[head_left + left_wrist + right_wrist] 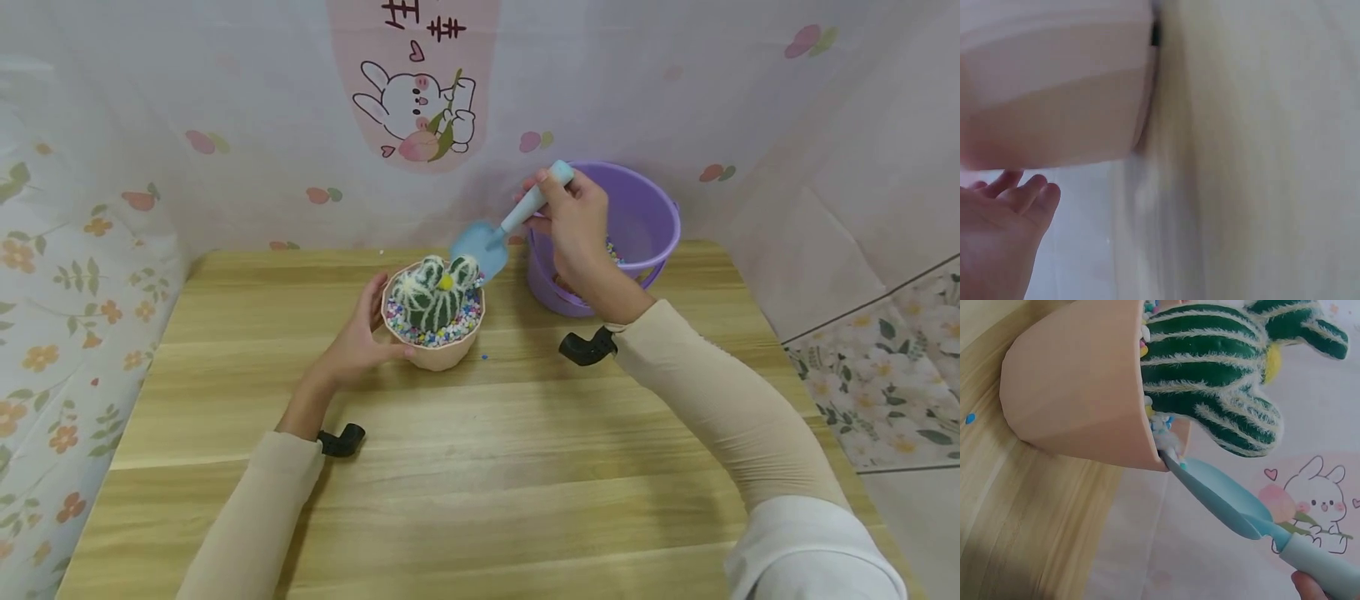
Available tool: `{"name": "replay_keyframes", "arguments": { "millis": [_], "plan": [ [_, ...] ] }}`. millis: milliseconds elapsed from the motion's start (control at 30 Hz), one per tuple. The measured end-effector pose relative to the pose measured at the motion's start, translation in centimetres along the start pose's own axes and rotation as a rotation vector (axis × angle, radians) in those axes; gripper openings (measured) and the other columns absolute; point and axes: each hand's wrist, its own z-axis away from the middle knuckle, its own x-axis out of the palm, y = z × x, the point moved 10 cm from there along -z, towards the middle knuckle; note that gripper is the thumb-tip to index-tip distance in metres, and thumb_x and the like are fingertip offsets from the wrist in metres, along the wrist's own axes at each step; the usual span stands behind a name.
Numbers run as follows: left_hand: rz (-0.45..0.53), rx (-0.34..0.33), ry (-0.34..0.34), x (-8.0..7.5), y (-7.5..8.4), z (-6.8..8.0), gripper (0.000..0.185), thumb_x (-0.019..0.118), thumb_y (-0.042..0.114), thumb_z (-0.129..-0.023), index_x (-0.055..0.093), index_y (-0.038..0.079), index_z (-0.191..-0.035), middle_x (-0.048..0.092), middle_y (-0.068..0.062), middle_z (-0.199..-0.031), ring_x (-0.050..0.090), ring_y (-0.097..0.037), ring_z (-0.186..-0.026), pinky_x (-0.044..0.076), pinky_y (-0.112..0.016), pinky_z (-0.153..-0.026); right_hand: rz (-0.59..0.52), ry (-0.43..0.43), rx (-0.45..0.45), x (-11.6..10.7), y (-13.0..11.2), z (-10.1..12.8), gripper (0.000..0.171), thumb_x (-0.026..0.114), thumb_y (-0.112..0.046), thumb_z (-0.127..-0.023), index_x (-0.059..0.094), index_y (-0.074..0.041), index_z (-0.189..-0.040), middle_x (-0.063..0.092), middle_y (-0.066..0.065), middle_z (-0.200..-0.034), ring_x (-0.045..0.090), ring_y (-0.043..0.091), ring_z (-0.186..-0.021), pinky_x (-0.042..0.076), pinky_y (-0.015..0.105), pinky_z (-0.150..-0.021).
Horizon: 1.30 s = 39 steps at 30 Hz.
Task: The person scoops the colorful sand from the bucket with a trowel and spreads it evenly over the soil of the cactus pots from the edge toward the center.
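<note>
A pinkish flowerpot (pixel 442 358) on the table holds a green cactus with white fuzzy stripes (pixel 1204 356) and a yellow spot, set in multicoloured pebbles (pixel 457 327). My left hand (pixel 365 337) holds the pot from its left side, thumb toward the front and fingers toward the back. By its pale handle, my right hand (pixel 577 221) grips a small light blue trowel (pixel 483 248), tilted down to the left. In the right wrist view the blade's tip meets the pot's rim beside the pebbles. The left wrist view is blurred and shows the pot's side above the fingers.
A purple bucket (pixel 648 208) with some coloured pebbles inside stands right of the pot, behind my right hand. One blue pebble (pixel 484 357) lies on the wooden table (pixel 465 483). A printed curtain (pixel 262 125) hangs along the table's back edge.
</note>
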Motion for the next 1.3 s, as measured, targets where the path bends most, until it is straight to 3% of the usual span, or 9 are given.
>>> {"name": "replay_keyframes", "arguments": {
  "millis": [100, 333, 600, 867, 1167, 1300],
  "plan": [
    [-0.046, -0.011, 0.043, 0.3, -0.1, 0.1, 0.116, 0.086, 0.016, -0.074, 0.004, 0.014, -0.156, 0.015, -0.010, -0.161, 0.018, -0.027, -0.147, 0.016, -0.048, -0.119, -0.013, -0.004, -0.003, 0.0, -0.2, -0.1, 0.019, 0.066, -0.019, -0.093, 0.064, 0.000, -0.096, 0.069, 0.011, -0.089, 0.071, 0.025, -0.084, 0.058, 0.032, -0.068],
    [-0.029, -0.013, 0.070, 0.2, -0.1, -0.1, 0.110, 0.085, 0.012, -0.073, 0.010, 0.016, -0.154, 0.024, -0.008, -0.156, 0.025, -0.024, -0.144, 0.019, -0.046, -0.118, 0.012, -0.056, -0.028, 0.6, -0.6, -0.3, 0.018, 0.067, -0.018, -0.093, 0.064, -0.001, -0.097, 0.068, 0.017, -0.094, 0.071, 0.025, -0.085, 0.058, 0.033, -0.072],
    [0.084, 0.040, -0.027, 0.4, 0.8, -1.2, 0.105, 0.082, 0.005, -0.072, 0.013, 0.012, -0.152, 0.029, -0.011, -0.151, 0.032, -0.031, -0.138, 0.021, -0.051, -0.115, 0.029, -0.142, -0.080, 2.0, -1.2, -0.5, 0.016, 0.065, -0.013, -0.094, 0.062, 0.001, -0.101, 0.070, 0.012, -0.092, 0.071, 0.025, -0.086, 0.058, 0.036, -0.076],
    [0.110, 0.022, -0.121, 0.7, 1.1, -1.8, 0.104, 0.079, 0.004, -0.074, 0.012, 0.014, -0.153, 0.027, -0.011, -0.152, 0.032, -0.031, -0.137, 0.019, -0.053, -0.116, 0.011, -0.195, -0.111, 2.9, -2.1, -0.3, 0.016, 0.065, -0.008, -0.093, 0.062, 0.003, -0.104, 0.070, 0.013, -0.090, 0.071, 0.025, -0.085, 0.058, 0.036, -0.077],
    [0.132, 0.030, -0.153, 0.9, 1.2, -2.1, 0.104, 0.077, 0.003, -0.075, 0.011, 0.016, -0.154, 0.029, -0.011, -0.151, 0.031, -0.029, -0.139, 0.018, -0.051, -0.117, -0.004, -0.178, -0.118, 2.4, -2.7, -0.4, 0.011, 0.063, -0.008, -0.094, 0.064, 0.001, -0.101, 0.069, 0.018, -0.093, 0.071, 0.026, -0.085, 0.058, 0.038, -0.078],
    [0.141, 0.042, -0.156, 0.9, 1.1, -2.0, 0.104, 0.078, 0.004, -0.076, 0.011, 0.017, -0.154, 0.028, -0.011, -0.152, 0.032, -0.028, -0.139, 0.018, -0.050, -0.117, -0.030, -0.174, -0.110, 2.0, -2.7, -0.7, 0.019, 0.063, -0.010, -0.094, 0.062, 0.007, -0.105, 0.070, 0.016, -0.091, 0.072, 0.027, -0.084, 0.058, 0.039, -0.077]
  ]
}}
